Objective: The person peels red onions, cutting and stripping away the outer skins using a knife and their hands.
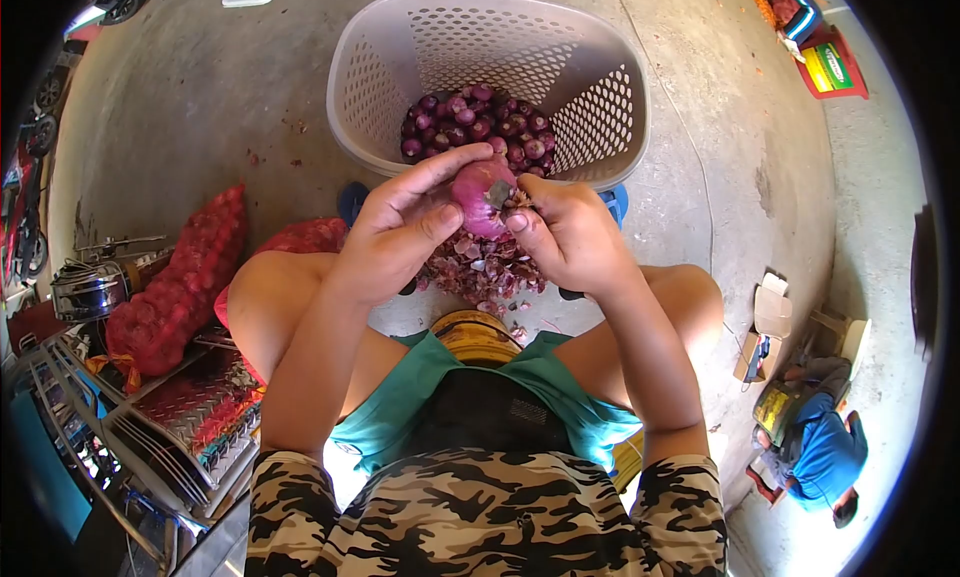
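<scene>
My left hand (405, 217) is closed around a large red onion (480, 195), holding it above the near rim of the basket, with the thumb below and fingers over the top. At the onion's right side, my right hand (575, 232) is closed in a pinch, thumb and index finger by a brownish dry tuft. A small flat grey patch shows on the onion there; whether it is a blade or a mark I cannot tell. Beyond my hands, a plastic laundry basket (357, 97) contains many purple onions (470, 117). Under my hands lies a heap of onion skins (485, 272).
Full red mesh sacks (185, 287) lie at my left, near a metal pot (90, 289) and a metal rack (150, 427). I sit on a yellow stool (475, 335). At the right are an open cardboard box (765, 322) and a person in blue (825, 452).
</scene>
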A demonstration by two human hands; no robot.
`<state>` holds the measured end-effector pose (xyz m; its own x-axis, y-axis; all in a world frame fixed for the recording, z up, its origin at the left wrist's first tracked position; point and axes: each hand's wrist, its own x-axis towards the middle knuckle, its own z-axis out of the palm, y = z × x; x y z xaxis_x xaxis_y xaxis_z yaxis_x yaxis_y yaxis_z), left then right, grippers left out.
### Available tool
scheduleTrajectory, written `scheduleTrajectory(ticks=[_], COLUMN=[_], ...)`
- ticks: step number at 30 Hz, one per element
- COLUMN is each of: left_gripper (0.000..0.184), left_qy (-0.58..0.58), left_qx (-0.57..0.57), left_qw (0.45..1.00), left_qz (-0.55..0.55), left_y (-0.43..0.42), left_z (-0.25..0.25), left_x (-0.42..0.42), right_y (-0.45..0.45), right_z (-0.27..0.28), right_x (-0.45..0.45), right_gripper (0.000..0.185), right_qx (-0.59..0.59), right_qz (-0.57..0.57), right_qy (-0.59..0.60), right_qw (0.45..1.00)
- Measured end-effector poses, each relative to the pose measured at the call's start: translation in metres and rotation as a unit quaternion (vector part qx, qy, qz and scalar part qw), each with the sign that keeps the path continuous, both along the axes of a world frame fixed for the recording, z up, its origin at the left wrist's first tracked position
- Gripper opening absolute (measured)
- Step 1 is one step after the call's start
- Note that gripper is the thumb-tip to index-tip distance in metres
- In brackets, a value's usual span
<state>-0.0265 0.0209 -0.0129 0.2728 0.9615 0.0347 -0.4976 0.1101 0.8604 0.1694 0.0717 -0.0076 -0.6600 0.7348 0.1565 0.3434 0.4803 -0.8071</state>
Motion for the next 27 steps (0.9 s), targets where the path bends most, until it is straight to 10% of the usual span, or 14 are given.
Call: scheduleTrajectory(ticks=[16, 27], left_gripper=[0.05, 0.046], left_qy=[-0.109, -0.032], left_qx=[-0.071, -0.174], left_qw=[0.99, 0.982], left_qz=[0.053, 0.062], left_y=[0.004, 0.004], left_z=[0.003, 0.001], left_x=[0.005, -0.007], right_y=[0.005, 0.004], right_z=[0.011, 0.011], right_x=[0.008, 0.017], right_gripper=[0.03, 0.04], right_qx=[-0.048, -0.064], right_qz=[0.053, 0.153], right_qy=[0.045, -0.177], right_qw=[0.996, 0.97])
